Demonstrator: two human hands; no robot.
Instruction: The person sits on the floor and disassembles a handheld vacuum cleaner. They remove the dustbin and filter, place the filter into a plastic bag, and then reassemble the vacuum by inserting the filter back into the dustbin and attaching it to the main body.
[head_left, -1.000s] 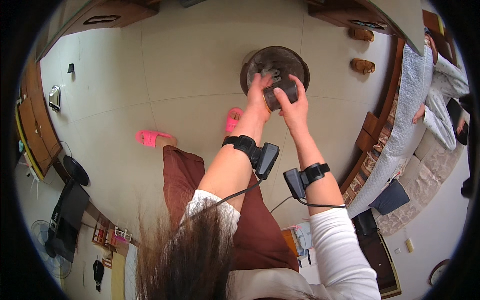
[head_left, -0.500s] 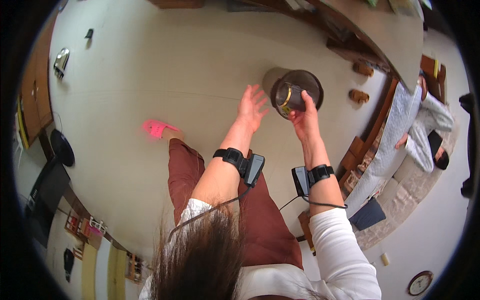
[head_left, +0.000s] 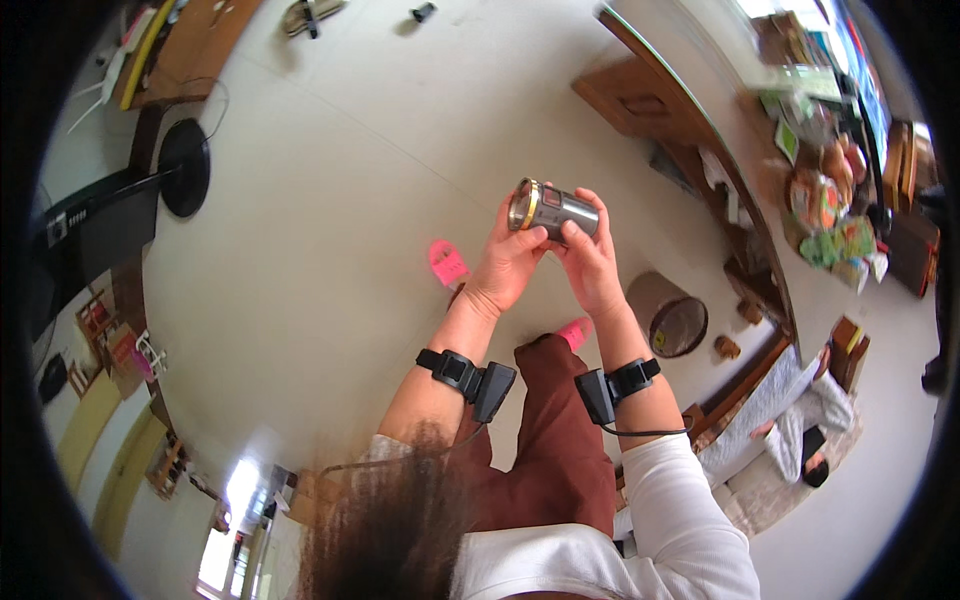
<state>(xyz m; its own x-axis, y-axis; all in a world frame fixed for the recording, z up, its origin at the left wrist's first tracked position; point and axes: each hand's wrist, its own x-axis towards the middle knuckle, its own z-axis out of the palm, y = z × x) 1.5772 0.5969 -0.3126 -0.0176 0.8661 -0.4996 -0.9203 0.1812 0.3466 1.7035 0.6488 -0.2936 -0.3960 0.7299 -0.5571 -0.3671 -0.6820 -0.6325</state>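
Cylinder (head_left: 557, 211), dark grey and metallic-looking, gold rim (head_left: 530, 206) toward nine o'clock, is clasped between left hand (head_left: 507, 264) and right hand (head_left: 590, 262), which I'd hold evenly snug.

Canister (head_left: 562, 215) fills gap between left fingers (head_left: 527, 238) and right fingers (head_left: 577, 236). Passage open over floor (head_left: 340, 190) left of left fingers. Wooden desk (head_left: 632, 102) blocks way ahead-right of right fingers; bin (head_left: 652, 296) stands to their near right.
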